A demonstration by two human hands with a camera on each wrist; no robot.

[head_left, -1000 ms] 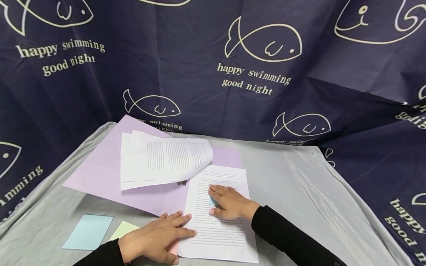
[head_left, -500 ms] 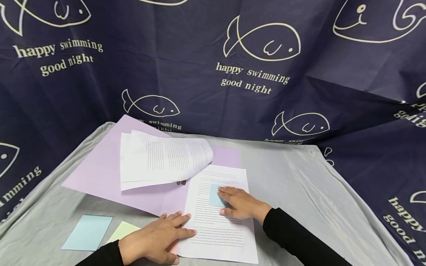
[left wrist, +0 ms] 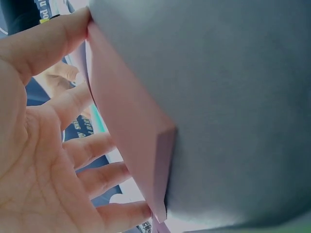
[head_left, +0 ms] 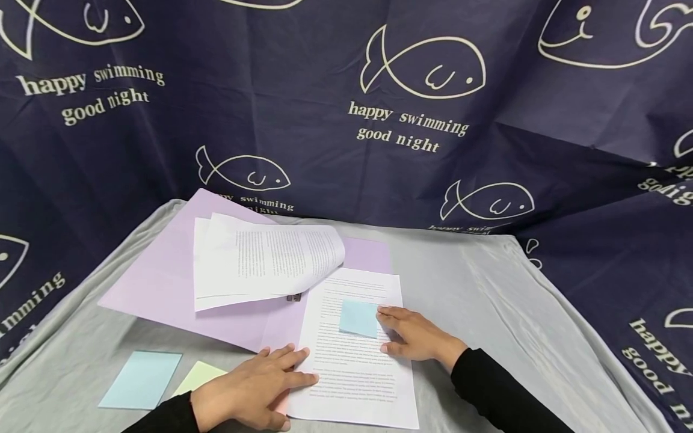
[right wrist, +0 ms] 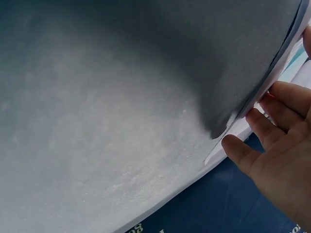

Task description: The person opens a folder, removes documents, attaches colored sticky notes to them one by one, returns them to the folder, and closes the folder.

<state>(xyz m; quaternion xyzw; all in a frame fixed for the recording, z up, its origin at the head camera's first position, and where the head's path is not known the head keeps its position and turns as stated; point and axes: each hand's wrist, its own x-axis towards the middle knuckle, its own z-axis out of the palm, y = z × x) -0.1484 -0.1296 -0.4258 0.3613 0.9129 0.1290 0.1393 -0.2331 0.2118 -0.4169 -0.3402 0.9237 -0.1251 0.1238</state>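
A light blue sticky note lies flat on the upper part of a printed page in an opened purple folder. My right hand is at the note's right edge, fingers extended over the page, its fingertips at or just beside the note. With fingers spread, my left hand rests at the page's lower left edge. Under it shows part of a pink sticky-note pad; in the left wrist view this pink pad is seen close up beside the fingers.
Turned-back printed sheets curl over the folder's left side, near a metal clip. A blue pad and a pale green pad lie on the grey cloth at left. A dark fish-print curtain hangs behind.
My right hand has slid rightward off the blue sticky note, which was mostly covered and now shows nearly whole. The left hand has stayed in place.
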